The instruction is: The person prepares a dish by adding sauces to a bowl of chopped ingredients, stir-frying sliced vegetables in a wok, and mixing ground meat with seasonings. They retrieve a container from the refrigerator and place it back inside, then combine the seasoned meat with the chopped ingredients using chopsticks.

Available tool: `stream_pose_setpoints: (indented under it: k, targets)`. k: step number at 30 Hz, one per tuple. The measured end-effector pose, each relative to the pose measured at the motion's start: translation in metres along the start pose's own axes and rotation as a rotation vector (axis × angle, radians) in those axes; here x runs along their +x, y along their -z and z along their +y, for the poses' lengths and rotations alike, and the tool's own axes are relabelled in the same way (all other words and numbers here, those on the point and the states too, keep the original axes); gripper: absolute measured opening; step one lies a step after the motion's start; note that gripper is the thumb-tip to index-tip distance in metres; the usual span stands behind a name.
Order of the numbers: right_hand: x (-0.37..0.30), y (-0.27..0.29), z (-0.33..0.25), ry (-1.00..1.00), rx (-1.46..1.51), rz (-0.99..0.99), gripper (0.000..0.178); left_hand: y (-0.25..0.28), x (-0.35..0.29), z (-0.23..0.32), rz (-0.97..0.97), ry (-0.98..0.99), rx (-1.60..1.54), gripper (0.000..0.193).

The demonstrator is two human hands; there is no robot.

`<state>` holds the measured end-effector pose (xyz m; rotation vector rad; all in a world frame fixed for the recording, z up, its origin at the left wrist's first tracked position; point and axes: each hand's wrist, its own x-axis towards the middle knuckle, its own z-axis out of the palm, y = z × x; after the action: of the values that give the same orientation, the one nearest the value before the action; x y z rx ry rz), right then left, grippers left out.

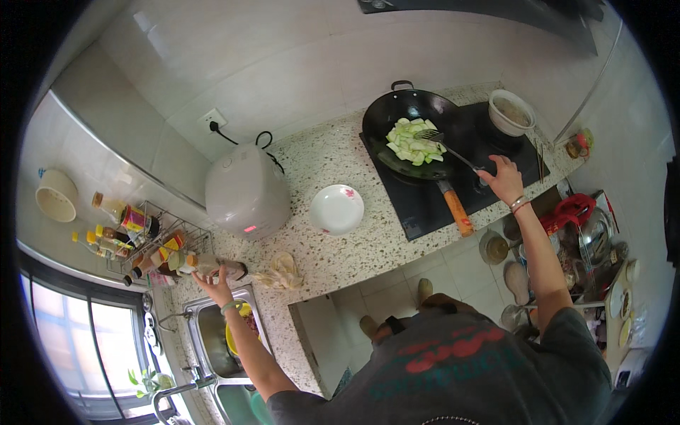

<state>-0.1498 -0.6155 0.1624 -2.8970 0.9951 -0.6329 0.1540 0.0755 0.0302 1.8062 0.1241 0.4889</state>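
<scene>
On the right, a black wok holds pale green vegetable slices. A slotted spatula rests in it, its handle leaning over the rim. My right hand is at the handle's end, thumb close to it and fingers apart; whether they touch is unclear. On the left, my left hand reaches to a bottle with a light cap and dark base, beside the seasoning rack. Its fingers are spread next to the bottle, and no closed grip shows.
A white bowl stands mid-counter, between a rice cooker and the black cooktop. The wok's wooden handle juts past the counter edge. A white pot is at the back right. A crumpled cloth lies near the sink.
</scene>
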Motion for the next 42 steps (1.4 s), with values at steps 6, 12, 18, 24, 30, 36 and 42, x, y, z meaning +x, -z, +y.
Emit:
stream_pose_setpoints:
  k: [6, 12, 18, 24, 30, 36, 42]
  targets:
    - [0.010, -0.046, 0.043, 0.040, -0.020, -0.282, 0.046, -0.041, -0.062, 0.044, 0.393, -0.036, 0.069, 0.072]
    - [0.076, 0.057, 0.042, 0.127, -0.085, -0.382, 0.018, -0.132, -0.200, 0.041, -0.017, 0.344, -0.342, 0.033]
    - [0.149, 0.099, 0.058, 0.303, -0.268, -0.503, 0.032, -0.270, -0.321, 0.142, -0.789, 0.717, -0.517, 0.044]
    - [0.170, 0.012, 0.063, 0.316, -0.042, -0.567, 0.032, -0.326, -0.377, 0.257, -1.181, 1.023, -0.690, 0.063]
    - [0.147, 0.000, 0.041, 0.489, 0.027, -0.267, 0.023, -0.333, -0.377, 0.259, -1.215, 1.033, -0.757, 0.061]
    - [0.152, 0.074, 0.052, 0.495, -0.270, -0.365, 0.020, -0.326, -0.377, 0.259, -1.242, 1.027, -0.769, 0.057]
    - [0.145, 0.058, 0.059, 0.365, -0.117, -0.601, 0.027, -0.329, -0.374, 0.256, -1.318, 1.019, -0.766, 0.051]
